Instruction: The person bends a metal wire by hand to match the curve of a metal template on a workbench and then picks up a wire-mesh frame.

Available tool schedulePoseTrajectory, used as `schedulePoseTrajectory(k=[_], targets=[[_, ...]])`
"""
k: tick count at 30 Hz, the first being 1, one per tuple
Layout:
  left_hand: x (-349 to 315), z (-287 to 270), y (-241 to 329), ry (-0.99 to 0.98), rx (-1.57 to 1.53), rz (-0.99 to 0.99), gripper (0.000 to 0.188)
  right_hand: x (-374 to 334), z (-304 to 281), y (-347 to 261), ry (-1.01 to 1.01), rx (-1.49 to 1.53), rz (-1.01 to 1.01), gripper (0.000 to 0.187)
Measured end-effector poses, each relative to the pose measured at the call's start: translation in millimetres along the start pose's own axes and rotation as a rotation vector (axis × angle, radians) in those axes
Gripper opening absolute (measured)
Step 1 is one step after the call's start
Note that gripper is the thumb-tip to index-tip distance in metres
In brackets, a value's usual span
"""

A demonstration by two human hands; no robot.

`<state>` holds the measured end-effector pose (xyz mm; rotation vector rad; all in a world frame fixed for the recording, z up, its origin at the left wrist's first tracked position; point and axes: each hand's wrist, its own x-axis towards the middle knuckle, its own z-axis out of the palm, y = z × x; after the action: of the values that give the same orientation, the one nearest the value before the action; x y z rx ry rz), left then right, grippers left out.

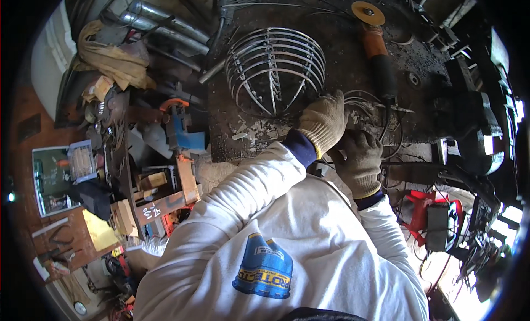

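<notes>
My left hand (324, 121), in a tan knitted glove, is at the front edge of the dark metal workbench (232, 138). Its fingers curl inward, just right of the pointed lower end of a dome-shaped cage of bent metal rods (269, 69). Close below it, my right hand (360, 159), gloved too, is closed near my body, with the thumb on its left side. Whatever the fingers hold is hidden. Several thin curved wires (361, 98) lie just beyond the two hands.
An angle grinder (377, 56) with a yellow disc lies at the back right, its cord looping toward the bench's front edge. A bench vise (472, 114) stands farther right. Metal tubes (165, 25), rags (113, 53) and a blue tool (185, 130) crowd the left. A red machine (422, 213) sits low right.
</notes>
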<state>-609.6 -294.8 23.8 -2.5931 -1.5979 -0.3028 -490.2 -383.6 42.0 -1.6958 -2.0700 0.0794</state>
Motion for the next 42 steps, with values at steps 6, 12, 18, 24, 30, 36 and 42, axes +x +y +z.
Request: schedulePoseTrajectory(k=[6,12,18,24,30,36,42], targets=[[-36.9,-59.1,-36.2,-0.095,-0.661,0.084,0.034,-0.4,5.4,-14.3,0.057,-0.027,0.134,0.018],[-71.6,-79.0,-96.8,-0.084,-0.9,0.245,0.025,8.1,12.8,-28.1,0.011,-0.082,0.375,0.019],[-94.8,-65.5,-134.2,-0.128,-0.956,0.253,0.018,10.7,7.8,-30.5,0.071,-0.159,0.381,0.026],[-111.4,-38.1,-152.3,-0.185,-0.949,0.185,0.019,74.3,-23.2,11.1,0.063,-0.246,0.204,0.028],[-115.0,-32.6,-140.6,-0.019,-0.762,0.204,0.011,125.6,-0.4,55.8,-0.258,-0.453,0.083,0.025],[-120.8,-24.9,-134.9,0.041,-0.687,0.164,0.014,137.0,27.8,92.0,-0.187,-0.413,-0.15,0.011],[-119.5,-31.4,-129.1,0.021,-0.668,0.101,0.015,150.3,5.6,101.1,-0.325,-0.342,-0.211,0.018]])
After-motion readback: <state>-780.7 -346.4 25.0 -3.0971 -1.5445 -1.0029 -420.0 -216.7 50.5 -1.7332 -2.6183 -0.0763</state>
